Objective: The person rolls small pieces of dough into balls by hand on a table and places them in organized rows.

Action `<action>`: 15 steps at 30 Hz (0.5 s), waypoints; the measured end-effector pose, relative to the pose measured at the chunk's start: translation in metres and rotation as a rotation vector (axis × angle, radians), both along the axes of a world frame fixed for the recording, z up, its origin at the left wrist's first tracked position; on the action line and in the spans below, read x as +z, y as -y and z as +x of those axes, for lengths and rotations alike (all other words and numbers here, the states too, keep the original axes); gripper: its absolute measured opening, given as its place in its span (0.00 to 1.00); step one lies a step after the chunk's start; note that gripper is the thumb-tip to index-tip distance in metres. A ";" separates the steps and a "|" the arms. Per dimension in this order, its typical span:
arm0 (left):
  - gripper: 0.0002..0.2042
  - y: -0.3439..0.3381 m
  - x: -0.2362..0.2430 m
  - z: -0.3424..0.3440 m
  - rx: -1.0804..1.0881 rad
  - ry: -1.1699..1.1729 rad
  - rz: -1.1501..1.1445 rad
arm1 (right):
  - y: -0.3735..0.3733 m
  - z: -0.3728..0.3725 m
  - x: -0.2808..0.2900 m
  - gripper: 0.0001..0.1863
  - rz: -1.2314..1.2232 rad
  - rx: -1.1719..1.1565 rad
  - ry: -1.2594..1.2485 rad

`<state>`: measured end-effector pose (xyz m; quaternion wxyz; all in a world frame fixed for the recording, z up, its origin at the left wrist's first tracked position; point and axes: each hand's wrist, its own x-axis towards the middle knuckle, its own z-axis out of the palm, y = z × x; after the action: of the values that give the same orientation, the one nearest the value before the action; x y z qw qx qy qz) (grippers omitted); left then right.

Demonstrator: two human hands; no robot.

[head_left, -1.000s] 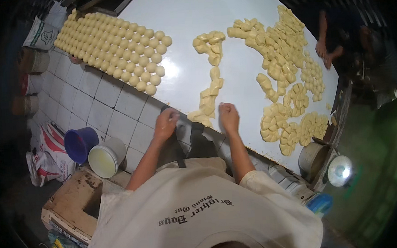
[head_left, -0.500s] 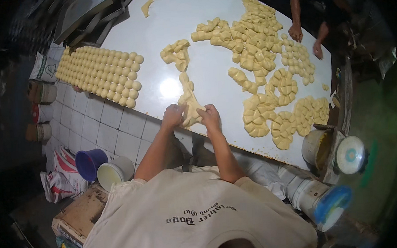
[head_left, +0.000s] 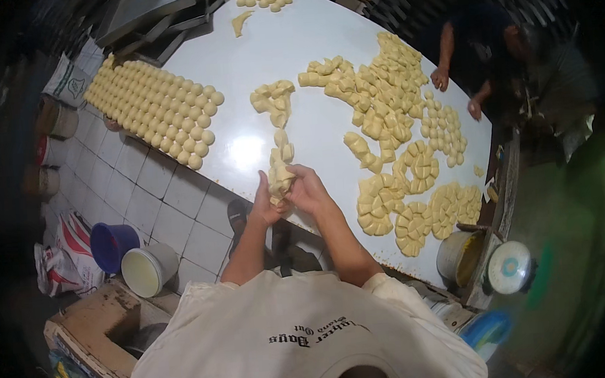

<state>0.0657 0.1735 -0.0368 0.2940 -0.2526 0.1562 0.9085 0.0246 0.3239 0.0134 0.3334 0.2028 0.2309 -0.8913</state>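
Observation:
At the near edge of the white table (head_left: 231, 103), a lump of pale yellow dough (head_left: 280, 179) is gathered between my two hands. My left hand (head_left: 267, 203) is closed on its left side and my right hand (head_left: 305, 190) grips it from the right; their fingers nearly meet beneath it. Just beyond, smaller dough pieces and a crumpled dough clump (head_left: 273, 102) lie in a line leading away. Rows of round dough balls (head_left: 155, 108) stand to the left. On the right spreads a big heap of cut dough pieces (head_left: 386, 80), with scored dough rounds (head_left: 376, 205) nearer me.
Dark metal trays (head_left: 143, 18) are stacked at the far left. A co-worker's hands (head_left: 441, 78) are by more dough balls (head_left: 443, 128) at the right edge. Below left stand a purple bucket (head_left: 112, 246) and a white bucket (head_left: 148, 269); a pot (head_left: 457, 256) sits at the right corner.
The dough sheet spread between my hands is now bunched into a compact lump. Both hands have turned and closed in around it. The view has shifted slightly.

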 end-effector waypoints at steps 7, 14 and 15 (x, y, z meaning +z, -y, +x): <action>0.17 0.076 0.000 -0.023 0.112 -0.201 -0.652 | 0.018 0.015 -0.002 0.24 0.434 0.102 -0.170; 0.16 0.114 -0.027 -0.004 -0.100 -0.126 -1.037 | -0.014 0.056 -0.104 0.20 0.784 0.067 -0.128; 0.16 0.115 -0.028 0.001 -0.116 -0.118 -1.032 | -0.024 0.063 -0.105 0.20 0.788 0.064 -0.110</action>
<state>0.0667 0.0587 -0.0649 0.1720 -0.3041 0.6135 0.7082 0.0877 0.3478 -0.0914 0.2448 0.2599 0.5786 -0.7333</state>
